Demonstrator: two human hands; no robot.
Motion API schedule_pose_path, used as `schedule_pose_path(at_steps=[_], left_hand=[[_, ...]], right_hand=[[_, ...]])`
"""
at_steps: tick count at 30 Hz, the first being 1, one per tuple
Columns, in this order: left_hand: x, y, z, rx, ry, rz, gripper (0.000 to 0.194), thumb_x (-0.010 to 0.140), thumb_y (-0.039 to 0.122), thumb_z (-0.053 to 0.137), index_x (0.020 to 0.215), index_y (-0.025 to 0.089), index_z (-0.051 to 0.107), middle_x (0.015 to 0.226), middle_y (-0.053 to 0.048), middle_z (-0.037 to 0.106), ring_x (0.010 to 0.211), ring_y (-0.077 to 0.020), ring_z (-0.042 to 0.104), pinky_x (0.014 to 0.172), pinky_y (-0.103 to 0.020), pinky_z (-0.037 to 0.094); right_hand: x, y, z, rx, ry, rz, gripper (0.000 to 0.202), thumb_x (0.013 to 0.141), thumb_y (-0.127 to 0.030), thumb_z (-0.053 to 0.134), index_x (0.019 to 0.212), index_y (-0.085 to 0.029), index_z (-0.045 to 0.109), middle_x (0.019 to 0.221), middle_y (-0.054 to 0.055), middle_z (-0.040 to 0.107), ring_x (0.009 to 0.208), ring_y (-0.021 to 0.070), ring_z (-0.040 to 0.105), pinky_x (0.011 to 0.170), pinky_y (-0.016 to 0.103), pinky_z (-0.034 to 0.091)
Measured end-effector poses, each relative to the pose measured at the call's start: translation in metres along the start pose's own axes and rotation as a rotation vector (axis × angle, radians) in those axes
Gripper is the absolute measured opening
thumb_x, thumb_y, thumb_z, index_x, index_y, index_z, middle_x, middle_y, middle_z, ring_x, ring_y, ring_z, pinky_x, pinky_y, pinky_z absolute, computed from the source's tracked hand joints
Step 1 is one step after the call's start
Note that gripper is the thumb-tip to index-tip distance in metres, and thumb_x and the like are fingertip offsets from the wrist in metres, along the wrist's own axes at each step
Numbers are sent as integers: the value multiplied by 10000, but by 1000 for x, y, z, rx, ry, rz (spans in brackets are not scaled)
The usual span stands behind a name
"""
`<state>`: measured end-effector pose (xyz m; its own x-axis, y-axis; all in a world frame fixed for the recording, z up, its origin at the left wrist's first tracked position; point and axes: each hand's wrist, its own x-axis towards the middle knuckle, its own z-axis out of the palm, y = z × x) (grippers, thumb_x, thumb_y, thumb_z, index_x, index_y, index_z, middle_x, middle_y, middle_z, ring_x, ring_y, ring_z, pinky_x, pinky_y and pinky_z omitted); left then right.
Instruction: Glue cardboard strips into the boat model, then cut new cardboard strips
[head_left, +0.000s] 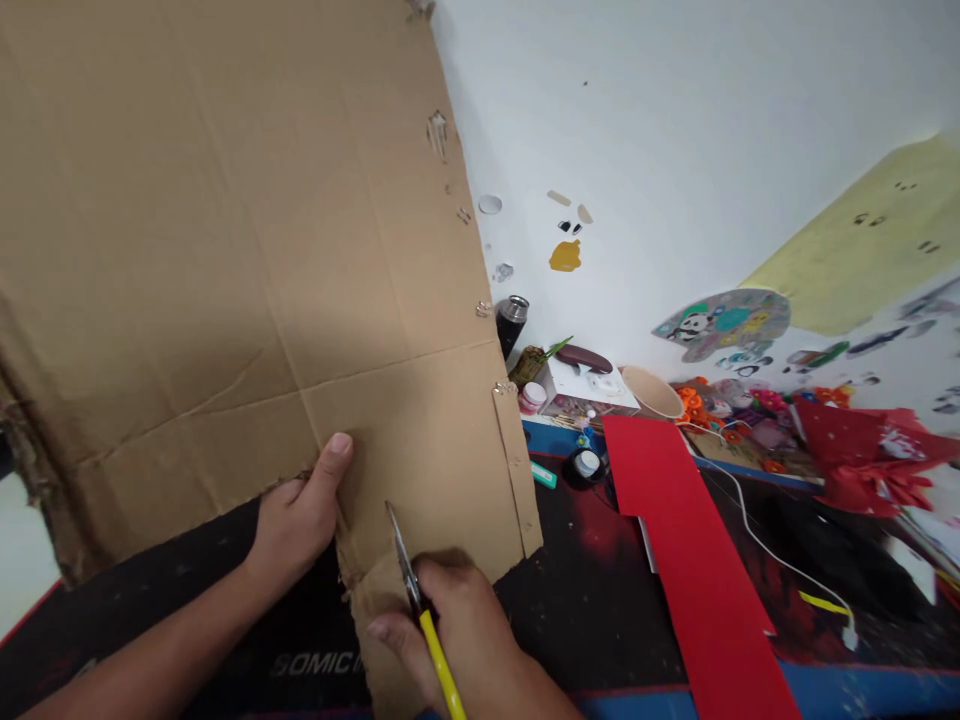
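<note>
A large sheet of brown cardboard (pixel 247 230) fills the left half of the head view, creased and torn along its edges. My left hand (pixel 304 500) is closed on its lower edge, thumb pressed on the front face. In my right hand (pixel 457 620) is a pair of scissors (pixel 437 655) with a yellow handle, seen nearly edge-on. Their pointed metal blades lie over the lower flap of the cardboard, aimed up and left. Part of the handle runs out of view at the bottom.
Under the cardboard lies a black desk mat (pixel 592 620). Right of it rest a long red sheet (pixel 697 560), a white cable (pixel 757 535) and a small jar (pixel 586 463). Along the wall stand a black flask (pixel 511 325), a white box (pixel 589 385) and a red-wrapped bouquet (pixel 870 455).
</note>
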<state>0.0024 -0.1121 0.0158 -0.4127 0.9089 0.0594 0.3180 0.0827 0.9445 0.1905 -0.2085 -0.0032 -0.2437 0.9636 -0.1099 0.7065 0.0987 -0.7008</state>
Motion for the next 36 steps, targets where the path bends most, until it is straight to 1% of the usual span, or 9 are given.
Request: schedule_pose_path(at_steps=[3,7,15,21,25,27,29,34,36], left_hand=[[3,-4,0,-11,31,-26,483,863,661,644,1015,232,809,1265,-120,835,1402,-395,673,1303,-544,422],[6,2,-1,10,11,-4,417,836,625,643,920,246,795,1178,-112,856,1363,-401,698,1299,-549,428],[7,12,-8,6,19,8,391,883,596,656,1008,254,798,1326,-76,816,1498,-374,589,1357,-480,342],[20,-11,-15,131,-11,82,493,877,646,683,1121,230,788,1331,-100,804,1624,-409,408,1398,-571,161],[22,-10,-16,173,-13,240,446,929,612,628,1124,238,772,1315,-97,804,1644,-365,383,1398,-568,104],[21,-1,-15,167,-6,329,445,948,614,606,1118,236,770,1323,-99,801,1623,-344,426,1399,-541,131],[19,11,-15,126,-30,315,474,935,643,611,1091,227,776,1267,-103,821,1572,-346,503,1390,-534,196],[14,33,-15,-39,-168,70,515,827,713,685,894,215,798,1084,-133,862,1273,-393,750,1202,-507,551],[12,34,-14,-100,-196,-17,525,756,745,726,853,234,799,1066,-132,868,1242,-404,763,1175,-503,576]], right_hand=[[1,4,4,-8,28,-22,279,920,-449,774,834,-219,640,844,55,727,777,216,661,674,292,420],[0,3,1,7,66,-82,272,973,-395,669,794,-222,559,782,29,663,715,179,589,640,288,371],[-4,-6,-14,155,-39,-52,410,1001,-426,669,721,-238,437,663,-41,484,577,121,438,541,276,277],[1,-8,-12,209,-66,5,371,988,-398,639,709,-229,463,642,-43,481,562,113,444,527,252,286],[3,-7,-9,219,-85,52,374,1004,-436,644,725,-221,518,617,-52,458,527,101,410,502,234,282],[3,-4,-6,223,-81,67,385,1023,-455,639,733,-216,554,609,-50,463,520,101,415,495,231,287],[0,0,-3,219,-63,60,395,1034,-486,641,753,-211,601,619,-40,495,529,107,440,495,227,310],[-10,5,-1,243,-43,-62,371,1007,-560,692,863,-217,695,727,-4,605,621,142,547,563,235,443],[-14,5,-3,294,-51,-83,377,975,-586,729,886,-221,706,767,9,625,671,163,594,575,241,472]])
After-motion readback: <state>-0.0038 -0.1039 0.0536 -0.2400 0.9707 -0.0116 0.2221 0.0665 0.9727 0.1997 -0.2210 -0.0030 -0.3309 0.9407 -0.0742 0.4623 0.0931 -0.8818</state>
